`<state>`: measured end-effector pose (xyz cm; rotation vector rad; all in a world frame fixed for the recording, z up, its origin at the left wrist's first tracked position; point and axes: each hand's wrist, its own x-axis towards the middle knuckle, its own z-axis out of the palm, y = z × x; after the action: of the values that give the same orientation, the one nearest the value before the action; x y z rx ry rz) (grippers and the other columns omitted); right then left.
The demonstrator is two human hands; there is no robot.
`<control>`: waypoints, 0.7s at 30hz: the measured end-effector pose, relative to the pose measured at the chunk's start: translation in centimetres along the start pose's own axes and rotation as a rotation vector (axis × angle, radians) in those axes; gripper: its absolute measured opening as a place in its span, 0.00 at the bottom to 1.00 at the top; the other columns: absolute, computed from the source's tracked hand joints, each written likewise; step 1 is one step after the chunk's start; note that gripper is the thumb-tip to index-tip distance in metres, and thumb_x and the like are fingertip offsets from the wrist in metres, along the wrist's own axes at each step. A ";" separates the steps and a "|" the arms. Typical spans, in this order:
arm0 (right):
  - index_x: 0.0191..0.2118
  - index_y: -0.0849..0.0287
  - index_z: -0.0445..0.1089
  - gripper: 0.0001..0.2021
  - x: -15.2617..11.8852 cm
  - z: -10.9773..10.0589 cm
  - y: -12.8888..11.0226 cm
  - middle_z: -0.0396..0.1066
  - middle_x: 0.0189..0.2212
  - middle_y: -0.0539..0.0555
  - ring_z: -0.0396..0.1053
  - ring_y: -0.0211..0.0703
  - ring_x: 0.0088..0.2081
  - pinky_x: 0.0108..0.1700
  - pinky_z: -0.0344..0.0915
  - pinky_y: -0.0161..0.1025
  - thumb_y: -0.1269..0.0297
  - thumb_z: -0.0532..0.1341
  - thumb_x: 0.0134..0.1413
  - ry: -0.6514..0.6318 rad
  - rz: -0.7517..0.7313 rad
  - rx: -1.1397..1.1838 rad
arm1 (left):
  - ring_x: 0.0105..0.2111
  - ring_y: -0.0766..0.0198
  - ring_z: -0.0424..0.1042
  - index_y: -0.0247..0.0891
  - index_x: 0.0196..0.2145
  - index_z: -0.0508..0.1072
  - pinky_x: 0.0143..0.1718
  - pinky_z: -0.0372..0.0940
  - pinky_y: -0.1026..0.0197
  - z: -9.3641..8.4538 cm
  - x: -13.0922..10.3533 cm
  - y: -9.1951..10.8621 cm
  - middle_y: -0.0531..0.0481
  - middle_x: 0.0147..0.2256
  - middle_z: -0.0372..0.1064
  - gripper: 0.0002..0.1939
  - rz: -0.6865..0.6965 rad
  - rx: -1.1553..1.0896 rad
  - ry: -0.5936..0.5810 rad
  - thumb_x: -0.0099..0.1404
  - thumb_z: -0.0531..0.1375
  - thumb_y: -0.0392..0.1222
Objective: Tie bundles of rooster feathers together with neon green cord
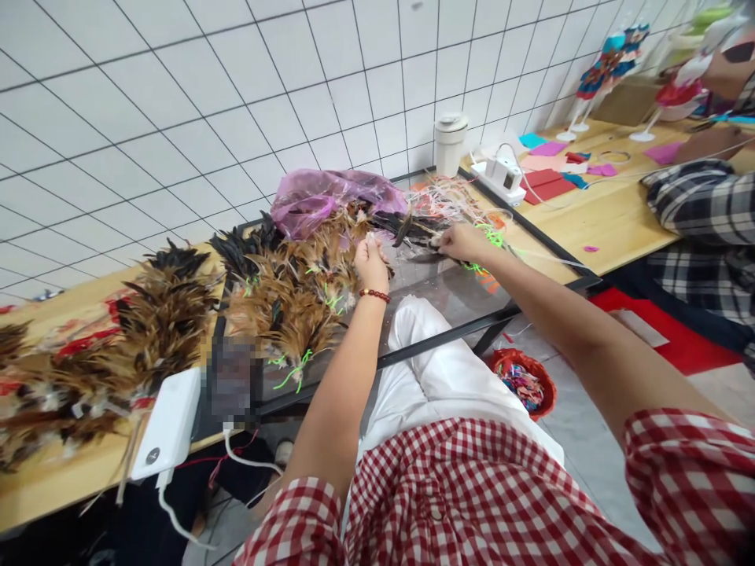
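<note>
My left hand (371,259), with a beaded bracelet at the wrist, is closed at the right edge of the brown feather bundles (289,291); a pale bit shows at its fingertips, too small to name. My right hand (461,242) pinches the end of some dark feathers (406,229) over the glass-topped table. Bright green ties (295,369) hang from several bundles. Behind them lies a crumpled purple plastic bag (336,196). White and pink strings (442,196) are heaped beyond my right hand.
A white cup (450,145) and a power strip (501,177) stand at the back. A power bank (168,424) with cables lies front left, beside more feathers (159,314). Below is a red basket (524,383). Another person's plaid sleeve (701,200) is at right.
</note>
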<state>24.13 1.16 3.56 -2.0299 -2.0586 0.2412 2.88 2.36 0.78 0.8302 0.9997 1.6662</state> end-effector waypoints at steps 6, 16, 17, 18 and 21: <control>0.35 0.62 0.80 0.09 0.5 -2.5 1.6 0.77 0.27 0.54 0.72 0.43 0.32 0.37 0.65 0.39 0.63 0.65 0.54 0.084 -0.011 0.247 | 0.16 0.74 0.54 0.39 0.26 0.64 0.23 0.55 0.69 -1.3 0.5 0.9 0.62 0.17 0.52 0.19 -0.070 -0.129 0.111 0.75 0.57 0.45; 0.55 0.57 0.79 0.20 4.4 -1.4 -0.5 0.79 0.51 0.63 0.74 0.58 0.52 0.53 0.70 0.50 0.66 0.61 0.58 0.203 -0.023 -0.046 | 0.17 0.74 0.53 0.39 0.26 0.63 0.23 0.53 0.69 -1.4 0.5 -0.6 0.62 0.17 0.52 0.20 -0.044 0.007 0.156 0.73 0.58 0.50; 0.58 0.56 0.77 0.22 4.9 -0.7 -1.3 0.77 0.53 0.63 0.73 0.58 0.54 0.55 0.69 0.49 0.68 0.60 0.59 0.177 -0.113 -0.064 | 0.17 0.73 0.53 0.39 0.26 0.64 0.23 0.53 0.69 -1.4 0.4 -0.7 0.62 0.17 0.52 0.20 -0.042 0.023 0.139 0.73 0.58 0.51; 0.60 0.56 0.76 0.24 5.3 0.0 -2.2 0.76 0.56 0.63 0.72 0.57 0.55 0.56 0.68 0.48 0.70 0.58 0.59 0.140 -0.203 -0.084 | 0.17 0.73 0.53 0.39 0.26 0.64 0.23 0.53 0.69 -1.4 0.3 -0.8 0.61 0.17 0.53 0.20 -0.039 0.038 0.119 0.73 0.58 0.51; 0.60 0.56 0.77 0.26 6.9 1.7 -4.3 0.69 0.63 0.62 0.69 0.56 0.58 0.57 0.65 0.47 0.74 0.57 0.57 0.061 -0.392 -0.151 | 0.17 0.72 0.54 0.39 0.26 0.65 0.23 0.53 0.68 -1.6 0.2 -1.3 0.60 0.18 0.53 0.19 0.009 0.098 0.063 0.72 0.59 0.51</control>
<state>19.44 8.07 3.53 -1.6338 -2.4385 -0.0490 1.92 2.41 -1.04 0.8523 1.1298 1.6709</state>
